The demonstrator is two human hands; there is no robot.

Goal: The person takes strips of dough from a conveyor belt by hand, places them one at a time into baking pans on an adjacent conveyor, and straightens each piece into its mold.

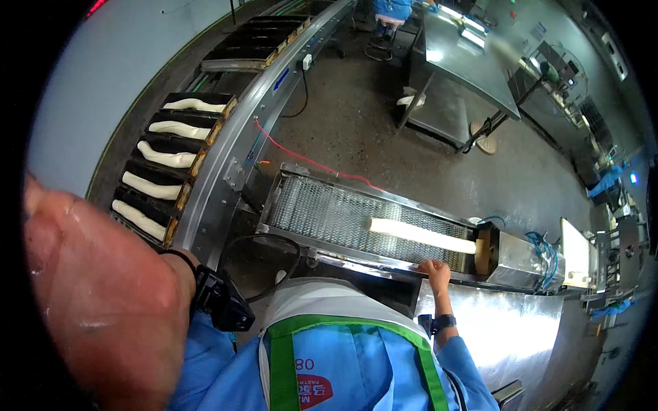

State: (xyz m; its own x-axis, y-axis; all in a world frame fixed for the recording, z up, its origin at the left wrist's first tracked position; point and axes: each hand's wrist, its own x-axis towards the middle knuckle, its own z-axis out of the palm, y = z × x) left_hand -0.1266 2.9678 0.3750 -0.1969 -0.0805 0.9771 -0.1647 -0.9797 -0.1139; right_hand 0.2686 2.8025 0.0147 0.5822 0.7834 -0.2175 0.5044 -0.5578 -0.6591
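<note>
My left hand [103, 294] looms large and close to the camera at the left, beside the tins. Its fingers are cut off or hidden, so its grip does not show. My right hand [436, 271] is at the near rim of the mesh conveyor [315, 209], its fingers curled together; anything inside them is hidden. Just beyond it, a long strip of dough [418, 235] lies on the mesh, apart from the hand. To the left, several dough pieces [154, 186] lie singly in the compartments of a dark baking tin [137, 171].
A steel conveyor rail [226, 147] runs along the left, with another dark tin [257, 38] farther up. A metal housing [524, 257] stands at the mesh conveyor's right end. Beyond are a steel table [473, 65] and a seated person [392, 9]. A red cord [308, 163] crosses behind the mesh.
</note>
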